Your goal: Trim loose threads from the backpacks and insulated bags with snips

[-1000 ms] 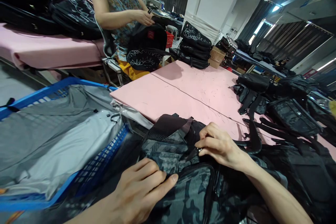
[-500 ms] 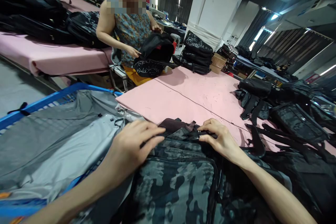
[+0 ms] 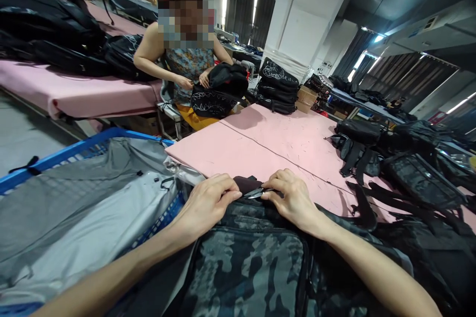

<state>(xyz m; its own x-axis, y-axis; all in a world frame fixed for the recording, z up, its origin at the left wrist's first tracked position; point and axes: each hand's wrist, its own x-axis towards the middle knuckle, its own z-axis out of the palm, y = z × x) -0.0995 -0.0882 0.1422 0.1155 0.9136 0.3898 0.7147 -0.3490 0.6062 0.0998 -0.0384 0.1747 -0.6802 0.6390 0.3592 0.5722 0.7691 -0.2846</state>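
Note:
A camouflage backpack [image 3: 247,267] in grey and black lies in front of me, its top end toward the pink table. Small thread snips [image 3: 256,193] are in my right hand [image 3: 293,200], their pointed metal blades aimed left above the top of the bag. Facing them, my left hand [image 3: 210,203] is closed in a pinch at the bag's top edge. Whatever sits between its fingertips is too small to make out. Just behind the blades, a dark brownish flap of fabric [image 3: 245,184] sticks up.
A blue crate [image 3: 111,132] lined with grey cloth stands at my left. Camouflage bags [image 3: 416,173] with straps pile up on the right of the pink table [image 3: 238,146]. Across it, a person [image 3: 189,69] handles a black backpack [image 3: 219,94], near stacked black bags [image 3: 277,86].
My left fingers have come together in a pinch and moved closer to the right hand. The snips' blades now show between the hands. The person opposite has brought both hands together on the black backpack.

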